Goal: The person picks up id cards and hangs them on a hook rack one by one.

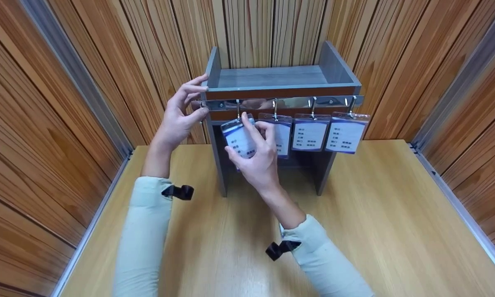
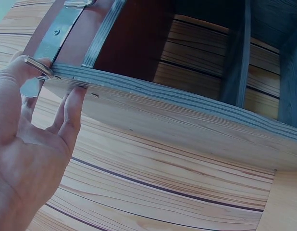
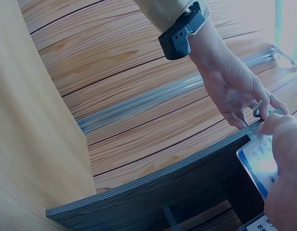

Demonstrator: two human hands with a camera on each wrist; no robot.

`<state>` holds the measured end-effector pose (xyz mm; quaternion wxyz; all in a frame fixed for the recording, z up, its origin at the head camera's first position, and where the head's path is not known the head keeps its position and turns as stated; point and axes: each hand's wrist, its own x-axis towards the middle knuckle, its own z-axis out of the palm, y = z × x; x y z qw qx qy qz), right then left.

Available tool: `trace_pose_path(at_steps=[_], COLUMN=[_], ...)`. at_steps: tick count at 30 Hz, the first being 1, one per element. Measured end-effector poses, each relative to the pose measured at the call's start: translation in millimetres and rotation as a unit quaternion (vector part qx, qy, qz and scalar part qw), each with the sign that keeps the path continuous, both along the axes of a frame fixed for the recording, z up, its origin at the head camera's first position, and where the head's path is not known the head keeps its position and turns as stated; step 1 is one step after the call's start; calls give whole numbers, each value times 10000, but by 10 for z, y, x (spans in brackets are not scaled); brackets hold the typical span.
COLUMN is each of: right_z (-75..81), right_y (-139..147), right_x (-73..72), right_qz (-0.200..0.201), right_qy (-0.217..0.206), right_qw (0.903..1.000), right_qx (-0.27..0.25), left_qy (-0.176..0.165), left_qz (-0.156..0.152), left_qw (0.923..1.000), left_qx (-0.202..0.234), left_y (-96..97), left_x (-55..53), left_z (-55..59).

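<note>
My left hand (image 1: 179, 115) holds the left side of a small grey shelf unit (image 1: 272, 76), thumb at the front and fingers along the side panel. Beside that thumb, the leftmost metal hook (image 2: 40, 67) juts from the hook rail (image 1: 222, 105). My right hand (image 1: 259, 161) pinches a clear badge holder (image 1: 237, 136) with a printed white and blue card, its index finger near the top and thumb at the left edge. This badge tilts just below the second hook (image 1: 238, 108). In the right wrist view, the right hand partly covers the badge.
Three more badge holders hang from hooks to the right: one behind my right fingers (image 1: 284, 138), one in the middle (image 1: 310, 134) and one at the right end (image 1: 346, 133). The unit stands on a wooden table (image 1: 396, 214), with wood-panelled walls (image 1: 396, 62) around it.
</note>
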<state>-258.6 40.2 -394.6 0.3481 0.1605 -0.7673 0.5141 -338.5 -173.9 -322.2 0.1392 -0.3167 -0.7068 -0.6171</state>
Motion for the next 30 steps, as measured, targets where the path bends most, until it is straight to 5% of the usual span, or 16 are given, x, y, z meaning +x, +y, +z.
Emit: trace_pose_path(at_steps=[30], right_z=[-171], right_y=[29], right_x=[-11], right_qz=[-58], right_qy=[-175], right_qw=[9998], right_qx=[113], left_qy=[52], left_qz=[25], left_qw=[9999], left_qx=[-90], left_y=[-5], left_x=[-2], left_z=[-11])
